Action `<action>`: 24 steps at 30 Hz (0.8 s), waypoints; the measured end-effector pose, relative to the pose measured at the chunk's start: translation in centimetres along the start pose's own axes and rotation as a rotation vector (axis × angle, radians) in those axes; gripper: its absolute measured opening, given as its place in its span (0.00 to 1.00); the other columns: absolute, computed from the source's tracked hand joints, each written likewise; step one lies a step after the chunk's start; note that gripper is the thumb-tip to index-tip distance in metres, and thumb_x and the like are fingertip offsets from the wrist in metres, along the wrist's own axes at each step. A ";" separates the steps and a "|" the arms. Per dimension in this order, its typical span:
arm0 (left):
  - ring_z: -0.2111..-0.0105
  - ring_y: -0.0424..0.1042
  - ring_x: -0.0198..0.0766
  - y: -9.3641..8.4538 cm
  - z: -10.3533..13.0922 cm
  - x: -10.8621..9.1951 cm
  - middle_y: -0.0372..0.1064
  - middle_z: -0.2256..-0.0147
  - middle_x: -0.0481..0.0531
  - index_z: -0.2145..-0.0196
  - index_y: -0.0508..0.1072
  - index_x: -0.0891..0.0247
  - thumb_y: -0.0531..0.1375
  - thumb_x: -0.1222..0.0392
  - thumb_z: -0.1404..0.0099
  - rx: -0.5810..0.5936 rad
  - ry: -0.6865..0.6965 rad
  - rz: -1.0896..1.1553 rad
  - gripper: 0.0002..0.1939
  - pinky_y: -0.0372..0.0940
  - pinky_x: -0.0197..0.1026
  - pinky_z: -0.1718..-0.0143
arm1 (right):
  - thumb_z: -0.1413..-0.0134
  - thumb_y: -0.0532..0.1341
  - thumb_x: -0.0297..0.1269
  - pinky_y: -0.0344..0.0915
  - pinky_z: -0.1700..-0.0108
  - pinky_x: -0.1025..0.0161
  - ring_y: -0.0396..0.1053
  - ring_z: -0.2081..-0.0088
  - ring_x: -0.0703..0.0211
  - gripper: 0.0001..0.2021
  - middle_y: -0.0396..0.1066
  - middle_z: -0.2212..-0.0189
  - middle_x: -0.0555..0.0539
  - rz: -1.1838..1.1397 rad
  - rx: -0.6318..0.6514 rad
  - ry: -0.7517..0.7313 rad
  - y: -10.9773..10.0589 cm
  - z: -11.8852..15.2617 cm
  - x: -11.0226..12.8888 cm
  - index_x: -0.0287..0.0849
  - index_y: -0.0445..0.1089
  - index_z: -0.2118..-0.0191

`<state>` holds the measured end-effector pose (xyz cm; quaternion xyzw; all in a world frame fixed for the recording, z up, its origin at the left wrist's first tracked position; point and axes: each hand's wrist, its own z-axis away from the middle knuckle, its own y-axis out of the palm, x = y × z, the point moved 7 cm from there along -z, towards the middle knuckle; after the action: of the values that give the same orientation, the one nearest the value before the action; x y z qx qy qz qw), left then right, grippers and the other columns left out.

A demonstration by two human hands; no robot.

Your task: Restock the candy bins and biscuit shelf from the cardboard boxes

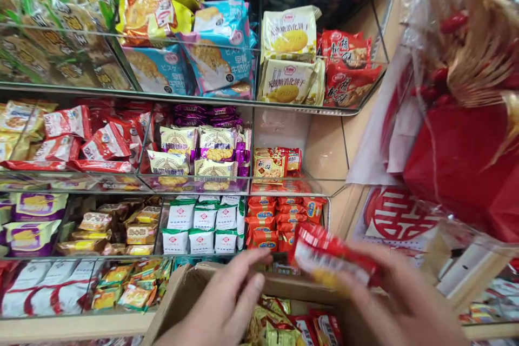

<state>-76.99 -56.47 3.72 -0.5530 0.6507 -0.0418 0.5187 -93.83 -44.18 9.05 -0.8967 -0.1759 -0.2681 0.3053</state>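
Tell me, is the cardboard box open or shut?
Open: gold packets and red packets show inside the cardboard box, with no lid over them.

Pretty bright, fairly even light on the white packs point(201, 224), which look decently crisp, but it goes murky behind the top packs point(288, 35). Shelf fronts point(227, 186) catch some glare. Right hand point(403, 286) and red packet point(330, 254) are motion-smeared; edge-side, the red wrap point(458, 167) looks stretched and soft.
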 end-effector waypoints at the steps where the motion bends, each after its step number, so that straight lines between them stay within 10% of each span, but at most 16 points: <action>1: 0.66 0.70 0.35 -1.0 -0.4 0.6 0.66 0.56 0.51 0.47 0.56 0.54 0.48 0.59 0.36 -0.008 -0.032 -0.096 0.18 0.66 0.34 0.65 | 0.52 0.57 0.42 0.65 0.62 0.62 0.69 0.64 0.56 0.15 0.70 0.61 0.48 0.139 -0.118 -0.079 -1.8 -2.2 1.1 0.50 0.63 0.56; 5: 0.59 0.68 0.39 -2.4 -1.5 3.6 0.68 0.58 0.51 0.55 0.65 0.58 0.48 0.58 0.37 0.033 -0.052 -0.377 0.13 0.64 0.38 0.60 | 0.48 0.54 0.34 0.61 0.56 0.60 0.65 0.58 0.55 0.11 0.67 0.61 0.43 0.522 -0.129 -0.293 -2.5 -11.6 4.0 0.41 0.61 0.57; 10: 0.65 0.69 0.38 -1.2 -0.8 5.2 0.70 0.65 0.48 0.59 0.66 0.55 0.44 0.60 0.35 0.122 -0.029 -0.499 0.13 0.62 0.39 0.64 | 0.52 0.57 0.30 0.63 0.63 0.58 0.67 0.60 0.49 0.14 0.68 0.62 0.36 0.776 0.232 0.047 3.5 -20.1 -1.0 0.35 0.60 0.56; 16: 0.67 0.67 0.39 -1.0 0.1 5.0 0.68 0.68 0.48 0.60 0.64 0.56 0.43 0.61 0.35 0.138 -0.024 -0.524 0.12 0.60 0.40 0.67 | 0.48 0.57 0.35 0.66 0.63 0.59 0.67 0.64 0.61 0.12 0.68 0.62 0.47 0.811 0.429 0.099 8.9 -23.3 -5.1 0.38 0.63 0.57; 24: 0.66 0.66 0.40 -0.7 0.0 6.0 0.66 0.67 0.49 0.60 0.63 0.55 0.42 0.61 0.34 0.167 -0.054 -0.503 0.12 0.60 0.41 0.66 | 0.54 0.61 0.41 0.64 0.63 0.59 0.65 0.61 0.57 0.22 0.63 0.57 0.41 0.995 0.509 0.027 10.5 -23.9 -6.3 0.36 0.59 0.54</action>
<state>-75.62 -61.36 0.39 -0.6534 0.4729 -0.2082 0.5533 -102.80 -68.36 16.60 -0.7660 0.2135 -0.0523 0.6041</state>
